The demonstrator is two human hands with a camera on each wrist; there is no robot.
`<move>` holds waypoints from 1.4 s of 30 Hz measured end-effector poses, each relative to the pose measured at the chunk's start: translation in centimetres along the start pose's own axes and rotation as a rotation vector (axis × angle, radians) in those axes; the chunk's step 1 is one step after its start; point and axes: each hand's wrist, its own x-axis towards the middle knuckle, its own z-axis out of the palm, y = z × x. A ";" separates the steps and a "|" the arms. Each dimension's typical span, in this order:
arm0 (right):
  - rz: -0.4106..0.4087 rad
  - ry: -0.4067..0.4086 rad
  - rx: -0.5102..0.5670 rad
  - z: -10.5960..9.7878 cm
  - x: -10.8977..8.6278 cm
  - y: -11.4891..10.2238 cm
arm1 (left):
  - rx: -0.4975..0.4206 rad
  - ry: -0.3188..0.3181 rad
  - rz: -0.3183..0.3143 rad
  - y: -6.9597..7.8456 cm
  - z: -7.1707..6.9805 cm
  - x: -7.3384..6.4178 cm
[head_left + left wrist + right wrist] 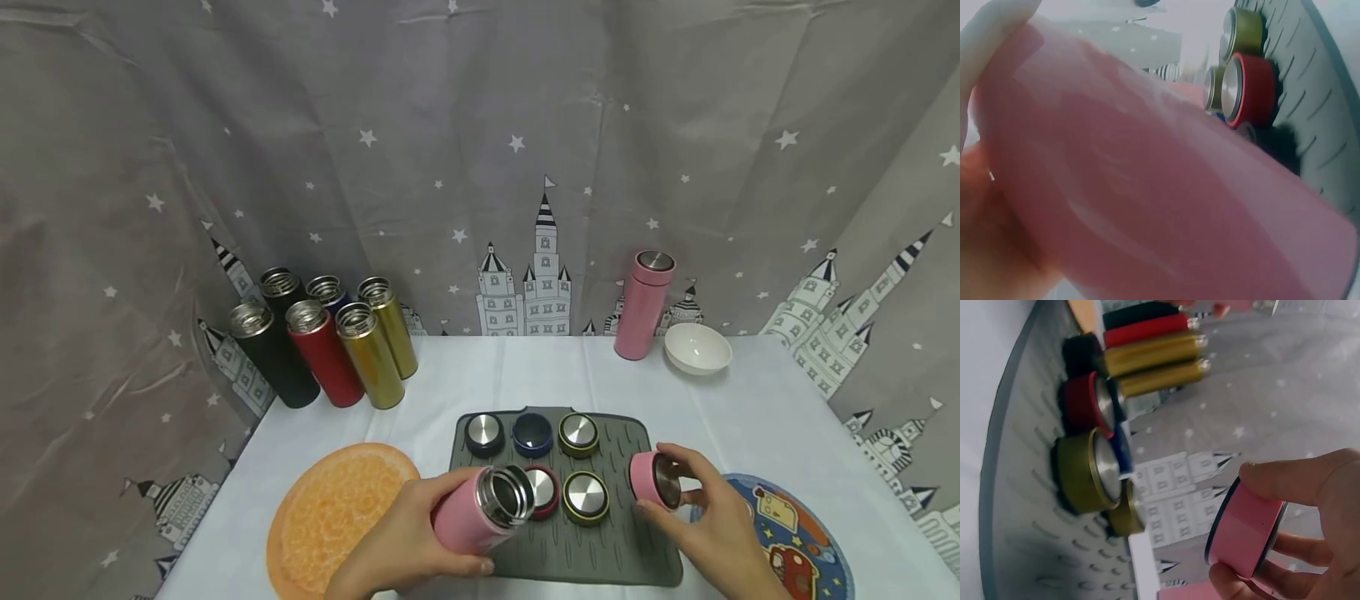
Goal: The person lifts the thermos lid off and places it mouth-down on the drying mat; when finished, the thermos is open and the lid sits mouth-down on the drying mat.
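My left hand (408, 533) grips a pink thermos bottle (463, 518), tilted, its bare steel mouth pointing up and to the right. The bottle fills most of the left wrist view. Over the right edge of a grey drying mat (626, 546), my right hand (708, 525) pinches a pink lid (1247, 528) between thumb and fingers, apart from the bottle. On the mat sit a black lid (484, 434), a blue lid (532, 435), two gold-green lids (586, 497) and a red lid (542, 492), partly behind the bottle. A dark lid (1082, 353) beside the red one shows in the right wrist view.
Several lidless bottles (378, 358) in black, red, blue and gold stand at the back left. A lidded pink thermos (643, 308) and a white bowl (697, 348) are at the back right. An orange round mat (337, 508) lies left, a blue patterned mat (795, 533) right.
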 end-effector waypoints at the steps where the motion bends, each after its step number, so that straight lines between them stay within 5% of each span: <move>1: -0.008 0.002 -0.009 0.2 0.2 0.4 | 0.003 0.027 -0.008 0.0 -0.2 0.0; 10: -0.215 0.086 -0.035 2.6 2.2 3.2 | 0.009 0.179 -0.093 0.1 -0.8 -0.3; 24: -0.180 0.004 -0.124 4.7 5.3 5.4 | 0.027 0.201 -0.155 -0.3 -0.9 -1.0; 33: -0.089 -0.072 -0.180 6.2 7.1 7.3 | 0.080 0.278 -0.057 -0.6 -0.7 -1.4; 42: -0.107 -0.079 -0.234 7.2 8.0 7.7 | 0.118 0.360 0.008 -0.7 -0.8 -1.4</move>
